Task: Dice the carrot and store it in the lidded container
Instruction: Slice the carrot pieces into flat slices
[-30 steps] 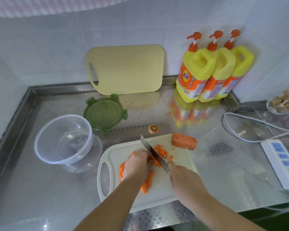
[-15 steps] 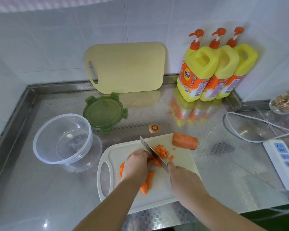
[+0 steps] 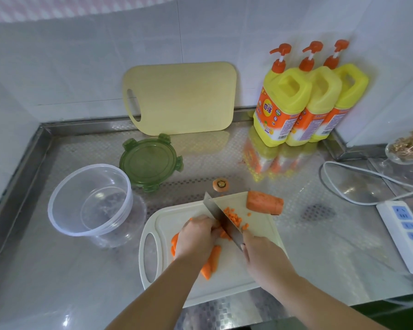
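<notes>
On the white cutting board [image 3: 236,279] my left hand [image 3: 196,236] presses down on a bundle of carrot strips [image 3: 212,260]. My right hand [image 3: 262,256] grips the knife [image 3: 222,217], whose blade slants across the strips right beside my left fingers. A small pile of diced carrot [image 3: 233,216] lies just right of the blade. An uncut carrot chunk [image 3: 264,202] rests at the board's far right corner. The clear round container [image 3: 91,198] stands empty to the left, with its green lid [image 3: 150,161] flat on the counter behind it.
A cut carrot top [image 3: 221,184] lies on the steel counter past the board. A yellow cutting board [image 3: 180,98] leans on the wall. Three yellow detergent bottles [image 3: 303,101] fill the back right corner. A white power strip [image 3: 405,232] and cable lie at right.
Both hands stay at the same spot on the board, with the blade making small cutting moves. The camera view has shifted slightly.
</notes>
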A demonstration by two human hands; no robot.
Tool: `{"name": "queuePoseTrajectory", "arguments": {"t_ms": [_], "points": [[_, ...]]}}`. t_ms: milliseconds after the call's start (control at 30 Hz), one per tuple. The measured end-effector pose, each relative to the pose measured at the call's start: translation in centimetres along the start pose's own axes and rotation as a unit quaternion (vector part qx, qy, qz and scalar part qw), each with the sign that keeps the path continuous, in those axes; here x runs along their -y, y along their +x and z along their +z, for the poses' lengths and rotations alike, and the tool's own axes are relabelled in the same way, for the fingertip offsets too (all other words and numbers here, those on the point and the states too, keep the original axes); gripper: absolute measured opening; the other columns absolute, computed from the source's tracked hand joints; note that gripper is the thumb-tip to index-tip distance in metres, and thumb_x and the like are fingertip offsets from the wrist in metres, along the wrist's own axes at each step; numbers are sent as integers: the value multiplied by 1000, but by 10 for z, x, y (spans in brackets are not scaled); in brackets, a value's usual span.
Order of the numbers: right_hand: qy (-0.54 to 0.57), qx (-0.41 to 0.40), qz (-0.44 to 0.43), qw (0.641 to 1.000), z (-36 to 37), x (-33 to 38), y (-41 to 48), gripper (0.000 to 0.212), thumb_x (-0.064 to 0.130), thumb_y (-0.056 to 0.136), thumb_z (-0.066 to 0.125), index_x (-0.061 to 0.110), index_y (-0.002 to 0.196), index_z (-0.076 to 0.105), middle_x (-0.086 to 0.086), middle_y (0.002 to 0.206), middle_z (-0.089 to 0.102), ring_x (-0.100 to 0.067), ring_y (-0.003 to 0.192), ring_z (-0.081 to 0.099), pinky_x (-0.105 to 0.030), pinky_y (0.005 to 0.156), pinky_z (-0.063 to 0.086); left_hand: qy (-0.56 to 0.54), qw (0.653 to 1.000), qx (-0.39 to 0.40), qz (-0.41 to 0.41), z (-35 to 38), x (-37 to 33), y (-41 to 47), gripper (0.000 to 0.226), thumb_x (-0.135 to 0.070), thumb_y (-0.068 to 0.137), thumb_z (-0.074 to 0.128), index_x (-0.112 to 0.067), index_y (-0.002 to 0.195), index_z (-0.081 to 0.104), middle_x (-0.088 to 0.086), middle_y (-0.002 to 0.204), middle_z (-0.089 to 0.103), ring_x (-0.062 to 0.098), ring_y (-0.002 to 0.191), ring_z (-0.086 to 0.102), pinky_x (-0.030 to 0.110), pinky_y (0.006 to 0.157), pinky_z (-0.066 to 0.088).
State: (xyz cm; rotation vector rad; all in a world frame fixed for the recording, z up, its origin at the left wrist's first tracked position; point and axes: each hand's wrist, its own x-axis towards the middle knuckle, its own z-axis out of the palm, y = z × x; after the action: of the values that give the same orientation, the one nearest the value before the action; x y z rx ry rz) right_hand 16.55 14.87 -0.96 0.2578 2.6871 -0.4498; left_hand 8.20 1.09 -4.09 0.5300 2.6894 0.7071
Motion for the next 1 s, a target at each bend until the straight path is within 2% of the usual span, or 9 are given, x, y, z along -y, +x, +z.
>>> {"name": "queuePoseTrajectory", "arguments": {"t_ms": [67, 133, 233, 367, 567, 633, 767, 900, 1000], "points": [[23, -27, 7, 999, -3, -4, -3, 21, 30, 103, 28, 19, 111, 45, 12, 68, 33, -11, 71, 53, -19, 51, 29, -8, 1000, 5, -8, -2, 1, -1, 17, -29, 91, 54, -27, 99, 69, -9, 106, 62, 14, 102, 56, 27, 86, 43], [23, -47, 0, 999, -6, -4, -7, 24, 31, 103, 27, 20, 117, 44, 11, 69, 36, -8, 62, 45, -18, 49, 26, -6, 1000, 8, -20, -3, 1, -2, 17, -30, 91, 53, -30, 99, 68, -11, 106, 61, 15, 103, 55, 28, 86, 44], [-2, -48, -21, 999, -9, 2, -12, 27, 27, 103, 28, 19, 124, 41, 9, 72, 38, -13, 69, 45, -19, 49, 26, 4, 999, 10, -30, -3, 5, -7, 17, -34, 91, 52, -34, 99, 67, -11, 108, 60, 16, 103, 55, 28, 83, 43], [-31, -38, -19, 999, -6, 8, -14, 31, 19, 102, 31, 20, 133, 35, 8, 72, 37, -15, 68, 45, -20, 46, 22, 33, 999, 18, -26, 1, 8, -9, 20, -42, 86, 56, -30, 99, 65, -9, 106, 58, 17, 103, 57, 32, 85, 48], [-38, -28, -13, 999, -2, 8, -12, 39, 16, 101, 33, 20, 139, 29, 4, 83, 45, -16, 72, 47, -20, 46, 23, 55, 998, 1, -5, 1, 6, -8, 23, -36, 88, 56, -26, 107, 63, -9, 111, 57, 17, 107, 54, 29, 86, 45], [-36, -23, -12, 999, -2, 9, -12, 39, 15, 101, 33, 20, 139, 28, 3, 85, 45, -16, 74, 47, -20, 48, 25, 55, 998, 1, -2, 1, 6, -7, 24, -34, 88, 56, -24, 108, 63, -8, 112, 57, 18, 107, 54, 30, 86, 45], [-38, -14, -5, 999, 0, 11, -11, 40, 15, 100, 34, 19, 140, 28, 4, 87, 44, -15, 76, 47, -25, 63, 35, 57, 998, -3, 4, 2, 6, -6, 24, -33, 88, 57, -23, 108, 64, -8, 112, 57, 18, 107, 54, 28, 86, 44], [-51, -14, 3, 999, 1, 13, -10, 44, 12, 99, 35, 19, 141, 26, 3, 89, 47, -15, 77, 47, -26, 65, 36, 47, 999, -2, 2, 3, 7, -5, 26, -32, 87, 58, -24, 111, 64, -10, 113, 58, 18, 107, 55, 29, 88, 45], [-63, -10, 3, 998, 4, 13, -9, 50, 11, 98, 38, 17, 145, 21, 0, 104, 57, -18, 86, 57, -26, 66, 36, 41, 999, -5, 8, 4, 6, -4, 26, -30, 85, 58, -25, 110, 65, -11, 114, 59, 16, 106, 56, 28, 88, 46]]}}
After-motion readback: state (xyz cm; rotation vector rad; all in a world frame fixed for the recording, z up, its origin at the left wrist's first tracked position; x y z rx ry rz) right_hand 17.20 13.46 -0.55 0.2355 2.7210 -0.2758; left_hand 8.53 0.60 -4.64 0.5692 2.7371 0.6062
